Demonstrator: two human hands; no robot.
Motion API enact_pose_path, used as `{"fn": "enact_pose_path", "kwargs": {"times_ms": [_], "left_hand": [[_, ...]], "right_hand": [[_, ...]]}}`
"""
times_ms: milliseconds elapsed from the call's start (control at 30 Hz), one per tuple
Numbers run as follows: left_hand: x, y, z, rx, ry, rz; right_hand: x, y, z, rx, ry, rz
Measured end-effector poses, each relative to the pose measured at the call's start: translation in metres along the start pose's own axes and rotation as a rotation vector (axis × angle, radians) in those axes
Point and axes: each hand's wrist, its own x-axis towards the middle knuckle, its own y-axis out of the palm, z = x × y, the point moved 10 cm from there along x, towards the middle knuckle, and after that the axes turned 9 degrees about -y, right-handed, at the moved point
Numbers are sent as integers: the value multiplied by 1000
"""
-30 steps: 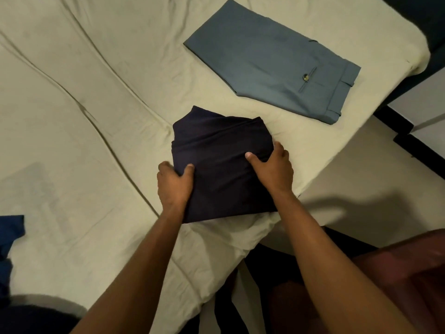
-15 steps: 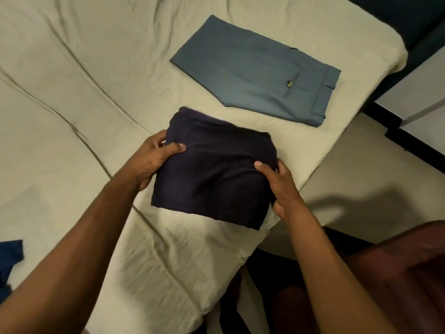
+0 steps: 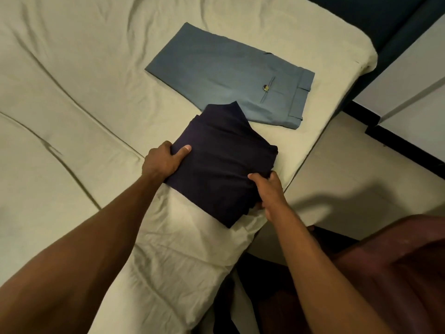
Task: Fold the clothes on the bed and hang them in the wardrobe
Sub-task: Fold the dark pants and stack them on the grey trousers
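Rumpled cream bedding [image 3: 79, 131] fills the scene, where a person works at the bed's near corner with both arms reaching in from below. The right hand [image 3: 268, 189] pinches the near right edge of a folded dark navy garment [image 3: 221, 169], thumb on top and fingers tucked beneath the layers; the left hand [image 3: 161, 160] grips the left edge, thumb laid flat across the cloth and the other fingers hidden under it. The bundle lies close to the mattress edge, with bare floor [image 3: 337, 169] just beyond. To handle it well, both hands should probably keep all layers clamped together and level so the fold does not slip open. Farther back, folded blue-grey trousers [image 3: 228, 71] lie flat, their near corner touching or slightly under the navy bundle's far corner; any slide forward would likely disturb them. No wardrobe is clearly identifiable.
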Motion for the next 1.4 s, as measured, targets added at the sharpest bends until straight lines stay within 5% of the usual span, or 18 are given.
{"fn": "enact_pose_path", "kwargs": {"times_ms": [300,700,800,867,967,1067,1233,1400], "left_hand": [[-11,-9,16,64,32,-185],[-11,-14,22,231,61,-142],[-22,-24,13,300,113,-232],[-35,-27,-20,318,328,-341],[-52,6,-65,419,654,-227],[-31,37,-45,489,559,-35],[-13,42,-27,506,464,73],[5,-13,-59,454,517,-67]], "right_hand": [[0,1,0,-24,-53,-8],[-12,13,2,-60,36,-2],[-22,1,13,-326,6,-173],[-31,3,56,-699,-266,-346],[-31,61,89,-1091,-673,-214],[-6,82,55,-1273,-622,2],[2,78,40,-1306,-554,30],[12,84,86,-1339,-615,-22]]}}
